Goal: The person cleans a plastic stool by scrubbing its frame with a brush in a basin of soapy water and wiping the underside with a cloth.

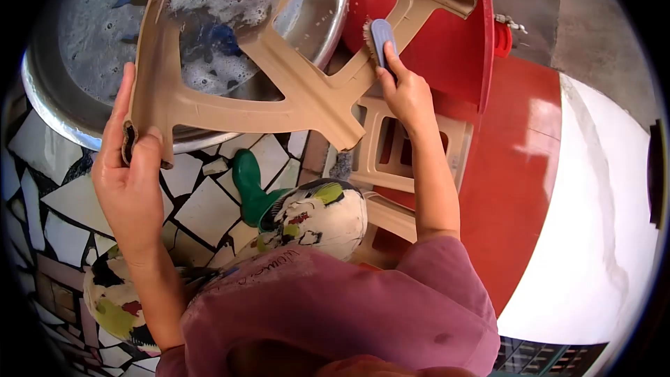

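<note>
A tan plastic stool (293, 87) is tilted over a large metal basin (333, 10) of soapy water. My left hand (136, 167) is closed around the end of one stool leg at the lower left, thumb on the near side and fingers along the outer edge. In my right hand (408, 94) is a scrub brush (380, 35) with a blue-grey handle and pale bristles. Its bristles face left, close to the upper right part of the stool; whether they touch it I cannot tell. Something dark blue (225, 40) shows in the suds behind the stool.
A big red tub (447, 49) stands to the right of the basin. Below it are more tan plastic stools (450, 143). A green boot (250, 185) rests on the broken-tile floor (206, 211). Red and white flooring (527, 167) lies on the right.
</note>
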Available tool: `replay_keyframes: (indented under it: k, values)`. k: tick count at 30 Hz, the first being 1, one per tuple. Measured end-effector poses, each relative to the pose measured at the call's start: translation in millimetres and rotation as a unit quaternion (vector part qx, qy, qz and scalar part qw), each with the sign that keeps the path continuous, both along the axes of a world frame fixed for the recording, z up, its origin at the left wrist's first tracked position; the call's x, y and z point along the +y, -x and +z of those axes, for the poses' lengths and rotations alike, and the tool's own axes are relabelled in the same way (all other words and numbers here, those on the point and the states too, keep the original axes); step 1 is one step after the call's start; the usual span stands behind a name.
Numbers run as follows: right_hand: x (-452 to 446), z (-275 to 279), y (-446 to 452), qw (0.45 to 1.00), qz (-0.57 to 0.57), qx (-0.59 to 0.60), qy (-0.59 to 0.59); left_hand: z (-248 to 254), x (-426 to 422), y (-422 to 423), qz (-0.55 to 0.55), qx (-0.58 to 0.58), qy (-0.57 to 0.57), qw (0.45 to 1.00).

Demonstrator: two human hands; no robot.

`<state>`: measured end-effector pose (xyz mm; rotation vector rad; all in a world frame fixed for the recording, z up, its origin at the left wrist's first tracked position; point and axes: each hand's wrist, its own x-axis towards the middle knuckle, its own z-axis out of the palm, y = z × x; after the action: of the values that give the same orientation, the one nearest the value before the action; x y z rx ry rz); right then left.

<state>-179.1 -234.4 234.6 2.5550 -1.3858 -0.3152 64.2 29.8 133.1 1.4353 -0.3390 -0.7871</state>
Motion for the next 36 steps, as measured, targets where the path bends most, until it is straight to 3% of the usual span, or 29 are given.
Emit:
replay_keyframes:
  k: [1, 3, 8, 11, 16, 18, 20, 23, 24, 25, 26, 29, 31, 32, 34, 36]
  values:
    - [1.6, -7.2, 6.8, 1.000, -0.001, -0.010, -0.013, 0.7, -4.2, -1.0, 0.041, 0.011, 0.013, 0.999]
    - [8.6, -19.3, 27.5, 0.968, -0.046, -0.228, -0.095, 8.0, -11.8, -4.6, 0.094, 0.014, 0.006, 0.996]
    - [22.8, -42.7, 56.2, 0.939, -0.076, -0.288, -0.173, 28.2, -27.1, -11.9, 0.141, -0.078, 0.007, 0.987]
    - [25.3, -73.8, 70.2, 0.888, 0.003, -0.389, -0.244, 22.4, -29.1, -38.1, 0.186, -0.111, 0.028, 0.976]
    - [35.1, -103.7, 76.9, 0.823, -0.002, -0.373, -0.428, 75.2, -78.7, -35.3, 0.207, -0.292, -0.011, 0.934]
    - [38.6, -105.0, 73.9, 0.799, -0.042, -0.302, -0.518, 85.0, -89.4, -17.0, 0.117, -0.401, 0.019, 0.908]
    - [40.5, -105.2, 69.2, 0.814, -0.041, -0.283, -0.506, 51.3, -60.1, -14.6, 0.090, -0.325, 0.041, 0.941]
    - [35.0, -108.8, 76.0, 0.834, -0.019, -0.262, -0.485, -13.9, -30.0, 23.7, 0.017, -0.193, -0.102, 0.976]
    - [35.2, -114.7, 79.4, 0.835, -0.010, -0.274, -0.478, -30.8, -26.1, 48.9, -0.037, -0.100, -0.139, 0.985]
    - [35.6, -117.3, 80.6, 0.837, 0.002, -0.280, -0.471, -39.7, -28.5, 75.5, -0.080, 0.079, -0.161, 0.980]
    - [36.4, -116.6, 79.5, 0.842, 0.000, -0.270, -0.467, -45.1, -31.9, 102.3, -0.120, 0.258, -0.177, 0.942]
    - [38.9, -113.9, 68.6, 0.856, -0.022, -0.238, -0.459, -50.8, -48.6, 155.4, -0.192, 0.186, -0.145, 0.953]
    - [37.9, -112.4, 65.0, 0.865, -0.022, -0.228, -0.447, -54.3, -60.3, 162.3, -0.107, 0.313, -0.033, 0.943]
    - [38.1, -111.3, 63.1, 0.867, -0.020, -0.228, -0.442, -54.5, -66.4, 160.4, -0.108, 0.323, -0.027, 0.940]
    - [38.9, -106.9, 53.4, 0.881, -0.037, -0.173, -0.439, -53.8, -81.8, 149.7, -0.037, 0.523, 0.042, 0.850]
    - [46.5, -112.7, 48.9, 0.888, 0.024, -0.140, -0.438, -61.7, -89.9, 151.6, -0.039, 0.520, -0.018, 0.853]
